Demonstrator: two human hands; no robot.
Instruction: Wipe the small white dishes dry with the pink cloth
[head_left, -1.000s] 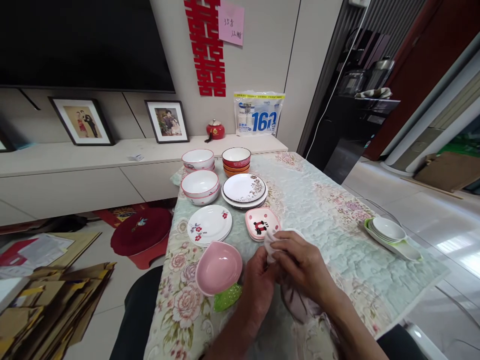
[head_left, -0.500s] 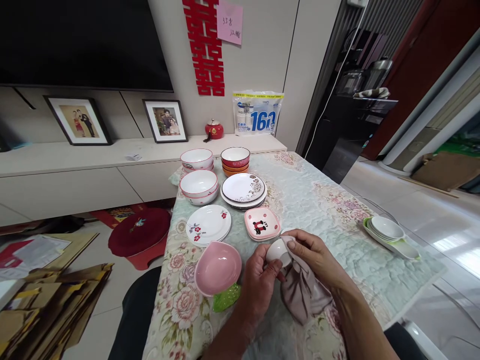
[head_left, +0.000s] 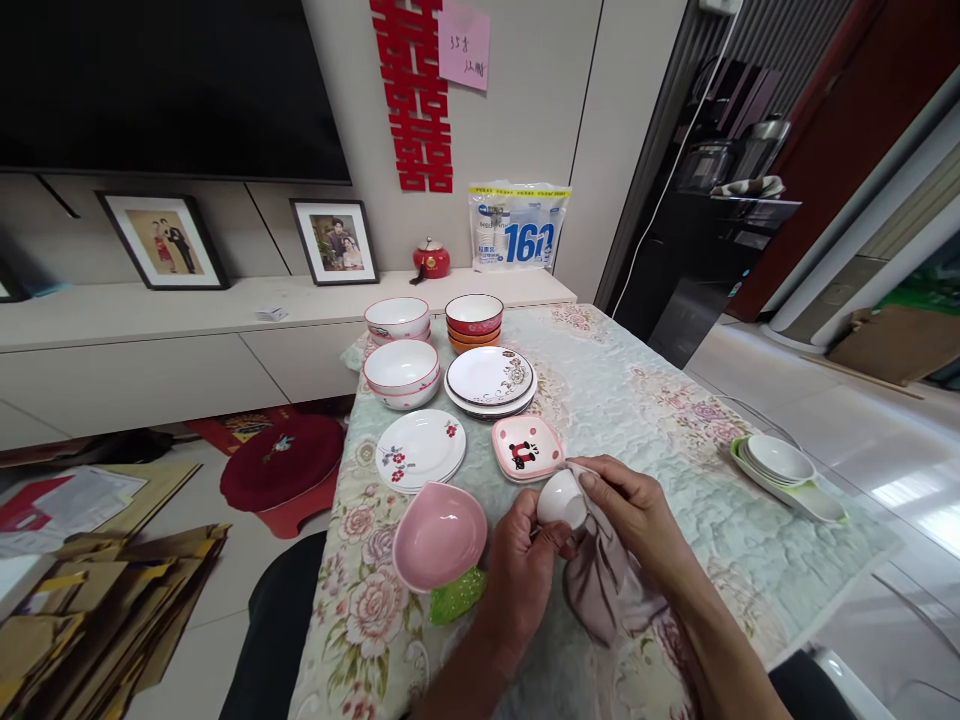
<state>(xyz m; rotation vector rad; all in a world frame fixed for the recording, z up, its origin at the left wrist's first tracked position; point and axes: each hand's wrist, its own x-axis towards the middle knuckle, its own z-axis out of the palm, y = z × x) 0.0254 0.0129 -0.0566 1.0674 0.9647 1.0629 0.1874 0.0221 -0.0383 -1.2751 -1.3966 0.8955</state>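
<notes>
Between my hands, above the near part of the table, is a small white bowl [head_left: 561, 501], tilted with its base toward me. Fingers and thumb of my left hand [head_left: 525, 550] grip its left and lower side. My right hand [head_left: 626, 505] is closed on a greyish-pink cloth [head_left: 604, 585], which is pressed against the bowl's right side and hangs down below. Just beyond the bowl lies a square pink dish [head_left: 527, 447] with a cartoon figure. Left of my left hand sits a pink peach-shaped bowl [head_left: 440, 538] with a green leaf [head_left: 457, 597].
Floral white plates [head_left: 420, 448], brown-patterned plates [head_left: 490, 378], red-rimmed bowls [head_left: 402, 366] and a red-and-orange bowl stack [head_left: 474, 318] stand farther back on the flowered tablecloth [head_left: 615, 390]. Small white bowls [head_left: 781, 458] sit on a green-edged dish at right. A red stool [head_left: 283, 460] stands left of the table.
The small bowl has turned slightly in my hands, with the cloth still against its right side. The whole view has shifted a little; the other dishes stay in place.
</notes>
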